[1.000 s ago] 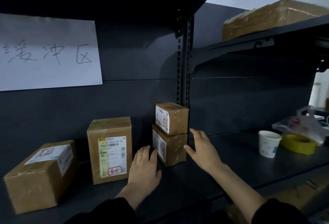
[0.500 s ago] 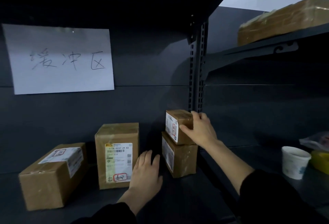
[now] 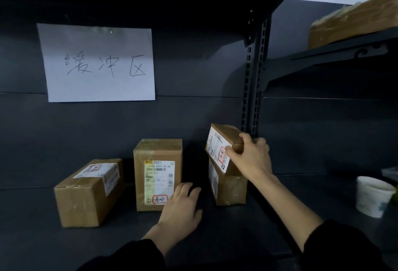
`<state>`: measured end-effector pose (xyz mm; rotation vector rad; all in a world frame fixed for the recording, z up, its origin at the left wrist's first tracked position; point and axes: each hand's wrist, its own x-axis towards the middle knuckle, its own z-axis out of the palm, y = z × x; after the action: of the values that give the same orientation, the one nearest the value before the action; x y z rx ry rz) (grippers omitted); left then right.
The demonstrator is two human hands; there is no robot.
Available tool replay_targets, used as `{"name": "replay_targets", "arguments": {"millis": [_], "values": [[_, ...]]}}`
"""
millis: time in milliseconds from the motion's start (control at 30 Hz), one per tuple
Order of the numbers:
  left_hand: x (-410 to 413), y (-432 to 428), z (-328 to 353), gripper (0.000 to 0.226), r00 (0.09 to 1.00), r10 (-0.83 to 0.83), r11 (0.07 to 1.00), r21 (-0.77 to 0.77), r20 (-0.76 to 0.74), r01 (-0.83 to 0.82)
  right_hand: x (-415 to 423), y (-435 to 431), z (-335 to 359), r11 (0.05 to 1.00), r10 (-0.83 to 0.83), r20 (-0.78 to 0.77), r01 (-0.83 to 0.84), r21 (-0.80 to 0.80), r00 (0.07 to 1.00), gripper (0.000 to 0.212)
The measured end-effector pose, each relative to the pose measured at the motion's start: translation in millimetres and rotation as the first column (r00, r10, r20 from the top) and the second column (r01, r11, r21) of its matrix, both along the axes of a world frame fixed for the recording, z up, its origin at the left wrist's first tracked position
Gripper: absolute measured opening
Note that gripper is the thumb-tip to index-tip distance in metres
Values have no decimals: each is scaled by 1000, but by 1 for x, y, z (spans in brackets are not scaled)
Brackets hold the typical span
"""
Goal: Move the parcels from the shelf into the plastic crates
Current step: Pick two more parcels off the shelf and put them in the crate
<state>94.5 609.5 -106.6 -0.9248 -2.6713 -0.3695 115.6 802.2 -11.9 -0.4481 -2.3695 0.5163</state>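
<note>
Several brown cardboard parcels stand on a dark metal shelf. My right hand grips the small top parcel, which is tilted and lifted at one side off the parcel below it. My left hand rests flat on the shelf with fingers apart, just in front of the upright labelled parcel. A wider parcel lies at the left. No plastic crate is in view.
A white paper sign with handwriting hangs on the back panel. A perforated upright post divides the bays. A white paper cup stands at the right. On the upper right shelf lies another large parcel.
My right hand went from beside the stack onto the top parcel, closed on it and tilted it up. My left hand stayed flat on the shelf. The camera moved closer and left.
</note>
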Motion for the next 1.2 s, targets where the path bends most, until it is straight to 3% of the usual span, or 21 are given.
{"name": "replay_targets", "arguments": {"millis": [233, 433, 600, 733, 800, 900, 1033, 1200], "values": [[15, -5, -4, 63, 996, -83, 995, 64, 21, 81, 58, -31, -13, 997, 62, -180, -71, -43, 982, 65], [28, -48, 3, 70, 965, -190, 922, 370, 182, 112, 86, -87, -32, 918, 190, -362, -295, -264, 913, 64], [30, -109, 8, 80, 953, -190, 844, 535, 234, 37, 80, -146, -54, 832, 231, -444, -412, -371, 866, 54], [33, -154, 11, 65, 958, -216, 819, 568, 187, 74, 79, -200, -75, 802, 229, -508, -457, -385, 830, 61], [34, -173, 11, 59, 961, -215, 824, 561, 174, 82, 75, -222, -87, 772, 227, -535, -485, -410, 814, 52], [29, -201, 5, 63, 967, -189, 835, 546, 170, 68, 63, -245, -101, 686, 227, -513, -510, -519, 828, 41], [23, -229, -8, 68, 967, -119, 866, 500, 223, -9, 52, -265, -117, 532, 306, -373, -482, -696, 876, 39], [15, -240, -18, 73, 940, -110, 866, 496, 322, -68, 42, -271, -128, 538, 337, -223, -381, -752, 915, 23]]}}
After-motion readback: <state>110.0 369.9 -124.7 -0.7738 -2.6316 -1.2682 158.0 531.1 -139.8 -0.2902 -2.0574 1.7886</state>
